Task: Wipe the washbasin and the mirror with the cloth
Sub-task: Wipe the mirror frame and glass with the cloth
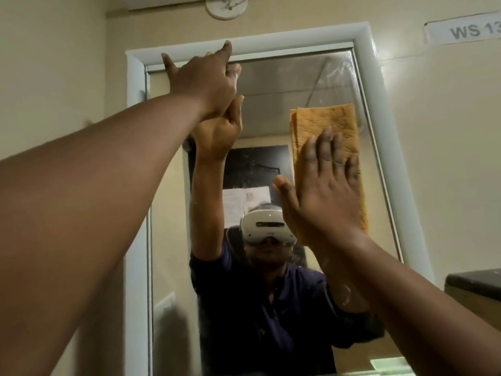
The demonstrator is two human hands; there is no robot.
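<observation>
Cloth (pixel 328 147), folded and orange, lies flat on the mirror (pixel 271 90) under our right hand (pixel 322 191); its straight, spread fingers (pixel 325 147) press its lower half, the upper half showing above the fingertips. Our left hand (pixel 203 80), fingers straight and holding nothing, touches the glass by the white frame (pixel 363 33), top left.

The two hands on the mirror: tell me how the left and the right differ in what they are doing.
The right hand presses the orange cloth flat against the mirror; the left hand holds nothing. The left hand sits higher, at the top left corner by the white frame, with its fingers reaching the frame; the right hand is lower, toward the glass's right side. Both have straight fingers and are raised to the mirror.
</observation>
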